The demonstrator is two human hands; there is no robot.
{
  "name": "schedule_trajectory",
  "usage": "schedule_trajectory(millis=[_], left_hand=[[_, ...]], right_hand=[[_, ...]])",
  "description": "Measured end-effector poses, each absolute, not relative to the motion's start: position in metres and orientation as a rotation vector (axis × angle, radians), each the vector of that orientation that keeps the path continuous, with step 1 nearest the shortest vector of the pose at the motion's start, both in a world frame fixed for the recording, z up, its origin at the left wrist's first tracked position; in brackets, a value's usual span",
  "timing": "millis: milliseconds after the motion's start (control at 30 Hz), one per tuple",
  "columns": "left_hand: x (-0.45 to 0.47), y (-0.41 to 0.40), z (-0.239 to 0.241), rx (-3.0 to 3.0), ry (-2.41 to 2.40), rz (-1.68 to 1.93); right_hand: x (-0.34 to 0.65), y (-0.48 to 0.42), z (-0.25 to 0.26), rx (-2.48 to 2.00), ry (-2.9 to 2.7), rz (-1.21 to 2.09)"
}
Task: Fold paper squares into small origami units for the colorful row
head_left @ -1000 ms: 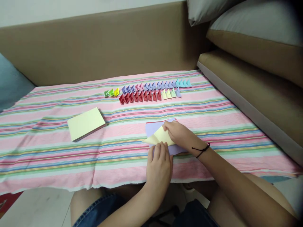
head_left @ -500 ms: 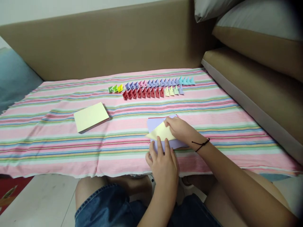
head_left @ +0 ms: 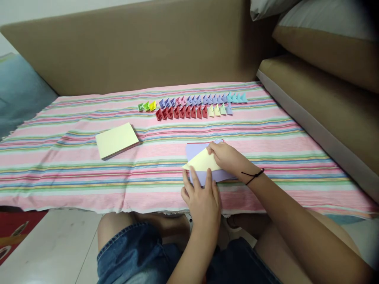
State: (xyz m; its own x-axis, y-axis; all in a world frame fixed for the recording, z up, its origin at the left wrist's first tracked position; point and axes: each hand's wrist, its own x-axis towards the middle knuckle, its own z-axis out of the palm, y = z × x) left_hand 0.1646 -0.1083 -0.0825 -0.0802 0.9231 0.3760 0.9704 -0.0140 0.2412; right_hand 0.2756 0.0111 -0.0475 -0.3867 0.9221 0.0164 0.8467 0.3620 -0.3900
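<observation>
The yellow paper point(head_left: 203, 162), folded to a triangle, lies on a lilac sheet point(head_left: 194, 151) on the striped counter point(head_left: 74, 165). The right hand point(head_left: 229, 157) pinches its upper corner with closed fingers; the left hand point(head_left: 201, 197), fingers extended flat, presses its lower edge.

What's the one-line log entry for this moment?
yellow paper: folded, atop lilac sheet | left hand: pressing its near edge | right hand: on its far corner
</observation>
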Motion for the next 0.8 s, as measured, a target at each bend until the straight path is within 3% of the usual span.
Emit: schedule_trajectory(millis=[433, 800], left_hand=[[0.165, -0.106, -0.082, -2.105, -1.993, -0.686], [0.161, -0.099, -0.082, -2.379, -1.723, -0.425]], right_hand=[[0.28, 0.014, -0.05, -1.548, -2.396, 0.484], [0.289, 0.02, -0.048, -1.481, -2.408, 0.557]])
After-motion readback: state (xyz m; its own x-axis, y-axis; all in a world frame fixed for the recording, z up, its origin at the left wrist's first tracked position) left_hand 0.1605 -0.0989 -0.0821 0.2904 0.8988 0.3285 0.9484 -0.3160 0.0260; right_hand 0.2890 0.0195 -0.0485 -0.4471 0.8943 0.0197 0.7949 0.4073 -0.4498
